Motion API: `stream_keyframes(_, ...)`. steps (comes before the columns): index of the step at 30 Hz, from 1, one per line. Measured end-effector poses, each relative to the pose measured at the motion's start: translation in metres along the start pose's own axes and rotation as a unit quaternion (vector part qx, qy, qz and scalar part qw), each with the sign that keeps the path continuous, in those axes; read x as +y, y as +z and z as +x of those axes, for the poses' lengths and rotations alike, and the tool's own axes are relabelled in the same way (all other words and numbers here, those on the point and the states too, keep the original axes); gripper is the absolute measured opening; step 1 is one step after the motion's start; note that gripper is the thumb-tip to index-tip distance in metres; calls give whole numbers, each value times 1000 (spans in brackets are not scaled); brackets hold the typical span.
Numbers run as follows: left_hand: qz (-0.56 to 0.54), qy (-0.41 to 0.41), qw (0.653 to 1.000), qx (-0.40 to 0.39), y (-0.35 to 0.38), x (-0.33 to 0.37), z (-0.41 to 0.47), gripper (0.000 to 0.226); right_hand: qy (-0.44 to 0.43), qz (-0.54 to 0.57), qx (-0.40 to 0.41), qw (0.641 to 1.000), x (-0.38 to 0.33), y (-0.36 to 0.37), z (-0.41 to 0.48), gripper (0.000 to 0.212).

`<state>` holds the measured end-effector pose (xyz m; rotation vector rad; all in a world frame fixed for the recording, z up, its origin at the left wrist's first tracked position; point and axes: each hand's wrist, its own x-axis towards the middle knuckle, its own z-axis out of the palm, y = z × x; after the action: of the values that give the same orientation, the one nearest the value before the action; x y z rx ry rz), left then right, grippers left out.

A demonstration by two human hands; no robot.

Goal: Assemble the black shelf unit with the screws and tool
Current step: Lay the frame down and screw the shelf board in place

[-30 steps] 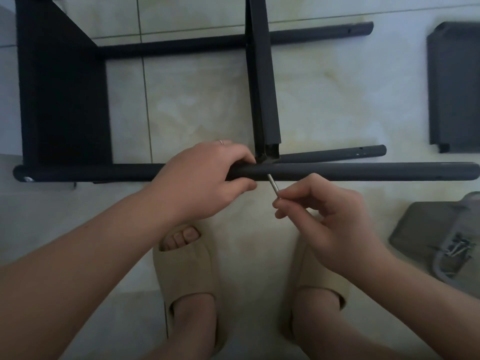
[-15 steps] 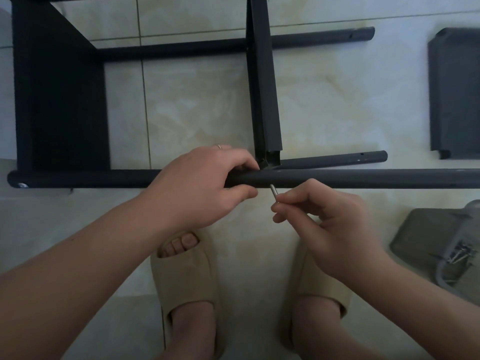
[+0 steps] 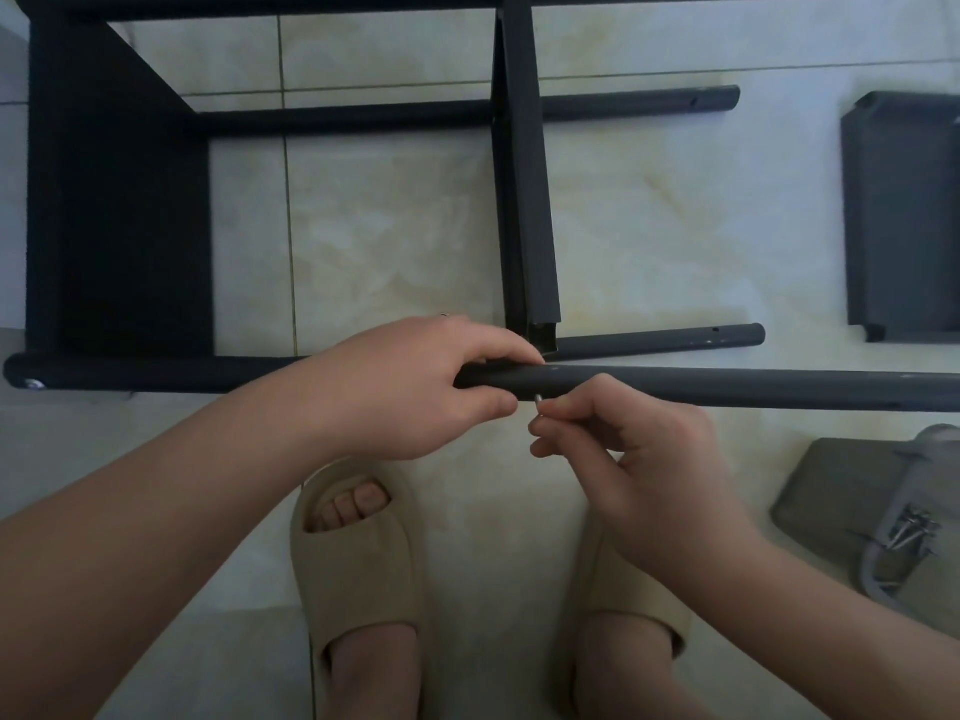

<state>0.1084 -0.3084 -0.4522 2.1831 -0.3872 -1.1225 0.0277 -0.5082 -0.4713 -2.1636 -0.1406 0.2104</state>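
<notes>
**We steady the near tube while the screw goes in at the shelf joint**

We hold the near tube (image 3: 727, 388) with our left hand (image 3: 415, 387), fingers wrapped over the top and thumb underneath, right beside the spot where the middle shelf panel (image 3: 527, 200) meets it. We judge the grip sits there to keep the tube's hole lined up with the panel's corner bracket and to stop the tube rolling while the fastener is worked in.

Our right hand (image 3: 623, 449) comes in from the near side, wrist low, forefinger and thumb pressed together on a slim silver piece, the screw (image 3: 538, 399), whose tip touches the near face of the tube. Whether it is a screw or the end of the tool we cannot tell for sure; only a short bright stub shows. The other fingers curl loosely beneath.

The black shelf unit (image 3: 119, 200) lies on its side on the tiled floor (image 3: 395, 226), its end panel at the left and two more tubes farther away. A loose shelf panel (image 3: 904, 215) waits at the far right. At the near right, spare screws (image 3: 911, 530) rest on a grey bag (image 3: 852, 491), within reach. Our feet in beige slippers (image 3: 358, 563) stand just near of the tube.
</notes>
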Motion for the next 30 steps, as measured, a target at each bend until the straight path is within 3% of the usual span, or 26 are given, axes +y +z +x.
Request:
stream_keyframes(14, -23, -6, 1000, 12, 6, 2, 9, 20, -54, -59, 23, 996, 1, 4, 5, 9)
stream_keyframes(20, -30, -5, 999, 14, 4, 4, 8, 22, 20, 19, 27, 999, 3, 9, 3, 5)
stream_keyframes(25, -25, 3, 1000, 17, 5, 3, 9, 21, 96, 123, 12, 988, 2, 11, 3, 26)
stream_keyframes(30, -23, 7, 1000, 19, 6, 2, 8, 21, 132, 205, 23, 970, 3, 13, 2, 18)
